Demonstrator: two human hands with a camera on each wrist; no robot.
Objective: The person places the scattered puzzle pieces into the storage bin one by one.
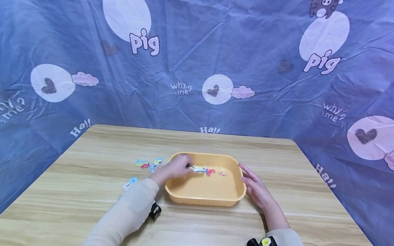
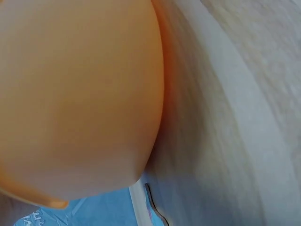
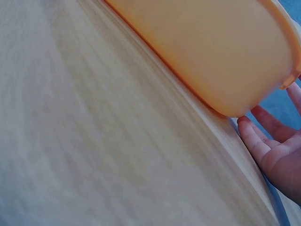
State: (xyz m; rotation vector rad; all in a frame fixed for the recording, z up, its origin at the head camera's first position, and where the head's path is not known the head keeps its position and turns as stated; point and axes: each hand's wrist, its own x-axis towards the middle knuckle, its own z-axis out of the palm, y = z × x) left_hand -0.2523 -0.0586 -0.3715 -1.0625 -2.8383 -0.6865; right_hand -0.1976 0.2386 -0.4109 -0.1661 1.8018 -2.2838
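Note:
A yellow-orange plastic basin [image 1: 203, 201] stands on the table, its outer wall filling much of both wrist views. My left hand [image 1: 180, 165] reaches over its left end, fingers curled, pinching a small dark-edged puzzle piece [image 1: 188, 165] mostly hidden by the fingers. To the right of those fingertips, inside the basin, lie a blue-and-white puzzle piece [image 1: 199, 169], a red one [image 1: 210, 172] and a small pale one [image 1: 222, 174]. My right hand [image 1: 257, 188] rests against the basin's right side, fingers extended along the rim and wall. The left wrist view does not show the left fingers.
Left of the basin, colourful puzzle pieces [image 1: 143, 164] lie on the wooden table [image 1: 101, 153]. A blue-and-white piece [image 1: 130, 183] lies closer, partly beside the left sleeve [image 1: 129, 208]. Behind the table hangs a blue printed cloth [image 1: 191, 112].

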